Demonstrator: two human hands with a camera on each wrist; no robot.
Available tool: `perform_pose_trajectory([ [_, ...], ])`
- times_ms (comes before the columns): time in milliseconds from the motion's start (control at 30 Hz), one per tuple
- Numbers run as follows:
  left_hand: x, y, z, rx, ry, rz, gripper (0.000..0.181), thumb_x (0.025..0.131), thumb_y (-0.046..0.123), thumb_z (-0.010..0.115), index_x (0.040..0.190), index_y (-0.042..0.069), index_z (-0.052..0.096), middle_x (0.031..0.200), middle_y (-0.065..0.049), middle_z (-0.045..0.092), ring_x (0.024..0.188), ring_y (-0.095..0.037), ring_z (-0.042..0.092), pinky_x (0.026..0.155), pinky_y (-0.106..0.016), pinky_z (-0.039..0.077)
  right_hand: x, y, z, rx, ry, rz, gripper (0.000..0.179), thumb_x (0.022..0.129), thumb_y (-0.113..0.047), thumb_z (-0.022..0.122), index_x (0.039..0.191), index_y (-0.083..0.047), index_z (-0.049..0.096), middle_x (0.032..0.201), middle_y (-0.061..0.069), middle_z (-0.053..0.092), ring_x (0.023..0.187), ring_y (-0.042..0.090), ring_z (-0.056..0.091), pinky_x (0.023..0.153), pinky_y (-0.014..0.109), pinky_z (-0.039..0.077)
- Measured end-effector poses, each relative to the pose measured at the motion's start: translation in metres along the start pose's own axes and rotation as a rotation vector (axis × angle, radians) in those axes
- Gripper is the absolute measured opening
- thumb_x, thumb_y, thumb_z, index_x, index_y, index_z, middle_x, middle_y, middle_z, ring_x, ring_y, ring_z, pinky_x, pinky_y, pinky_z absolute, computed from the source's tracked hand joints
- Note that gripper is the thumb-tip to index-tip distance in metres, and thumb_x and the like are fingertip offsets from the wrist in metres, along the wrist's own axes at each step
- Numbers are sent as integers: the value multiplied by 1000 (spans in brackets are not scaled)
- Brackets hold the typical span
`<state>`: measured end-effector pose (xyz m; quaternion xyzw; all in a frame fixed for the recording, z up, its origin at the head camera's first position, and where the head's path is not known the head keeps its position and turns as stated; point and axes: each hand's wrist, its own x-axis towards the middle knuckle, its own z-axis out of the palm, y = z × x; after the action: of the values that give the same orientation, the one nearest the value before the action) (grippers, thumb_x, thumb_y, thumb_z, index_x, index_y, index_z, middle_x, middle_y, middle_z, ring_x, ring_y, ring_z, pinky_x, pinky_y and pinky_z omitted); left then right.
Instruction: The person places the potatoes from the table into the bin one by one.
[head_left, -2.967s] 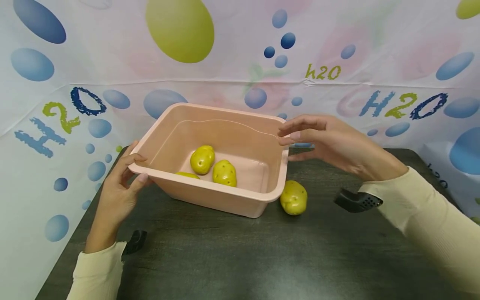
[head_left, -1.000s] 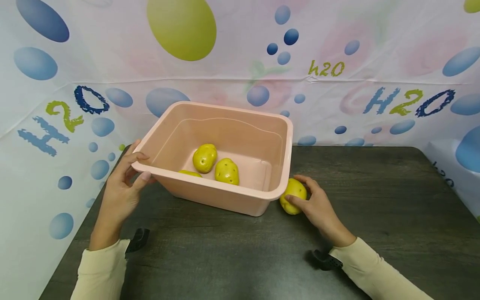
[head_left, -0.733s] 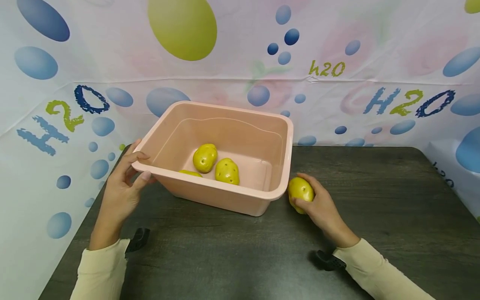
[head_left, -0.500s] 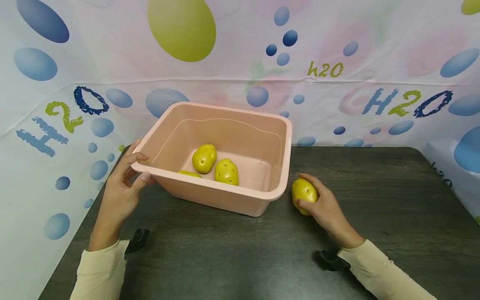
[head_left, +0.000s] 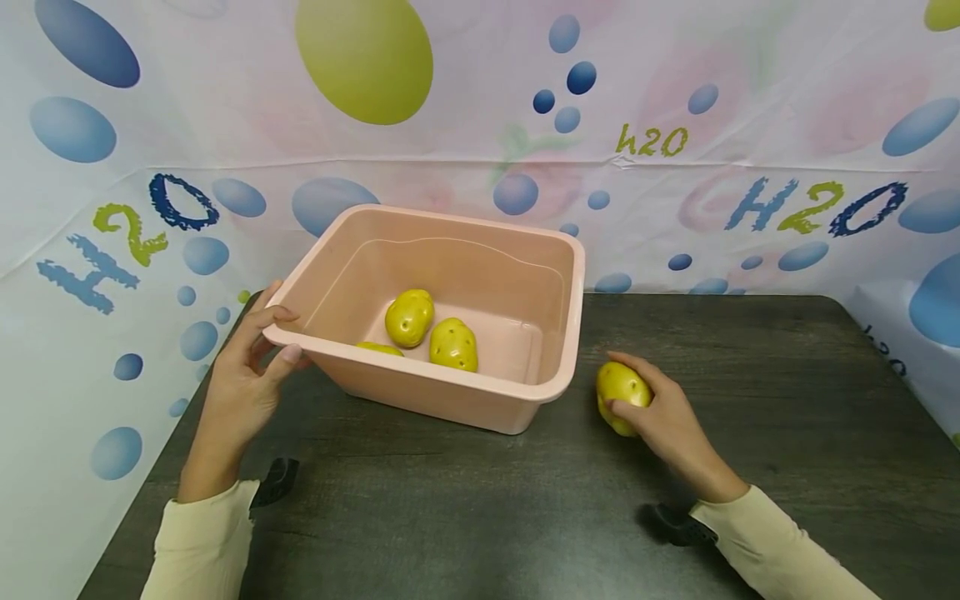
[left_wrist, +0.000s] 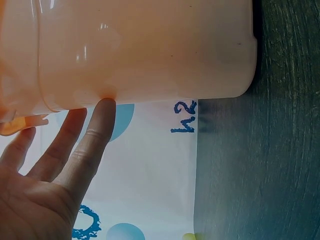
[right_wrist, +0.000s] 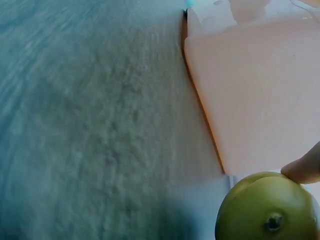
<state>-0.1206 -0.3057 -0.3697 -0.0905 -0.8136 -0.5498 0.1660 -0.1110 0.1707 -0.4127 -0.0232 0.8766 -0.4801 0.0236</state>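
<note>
A pink plastic tub (head_left: 435, 402) stands on the dark table, its opening facing me. At the tub's left corner my left hand (head_left: 242, 392) grips the rim, thumb on the near side; the left wrist view has fingers of this hand (left_wrist: 97, 130) reaching to the tub's wall (left_wrist: 140, 50). To the right of the tub, my right hand (head_left: 667, 423) holds a shiny yellow potato (head_left: 619, 385) between thumb and fingers, a gap away from the tub. Inside lie two whole potatoes, one at the back (head_left: 409, 318) and one nearer (head_left: 453, 343). A third (head_left: 381, 348) is mostly hidden by the front wall.
The dark wood-grain table (head_left: 420, 517) runs up to a white printed sheet (head_left: 465, 108) hanging behind and to the left. Black wrist-worn devices sit at the left cuff (head_left: 276, 482) and the right cuff (head_left: 678, 527).
My right hand has left the tub's right rim, come down onto the potato beside it and moved that potato right, away from the tub. My left hand stays on the rim.
</note>
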Motion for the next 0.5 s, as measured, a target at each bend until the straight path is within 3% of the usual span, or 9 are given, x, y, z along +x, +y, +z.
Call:
perform_pose_trajectory([
  [500, 0, 1, 0, 16, -9, 2, 41, 101, -1, 64, 140, -2, 53, 174, -6, 25, 139, -46, 46, 81, -14, 59, -7, -9, -27, -73, 1, -36, 64, 96, -15, 69, 156, -14, 48, 152, 24, 50, 108, 37, 54, 77, 37, 51],
])
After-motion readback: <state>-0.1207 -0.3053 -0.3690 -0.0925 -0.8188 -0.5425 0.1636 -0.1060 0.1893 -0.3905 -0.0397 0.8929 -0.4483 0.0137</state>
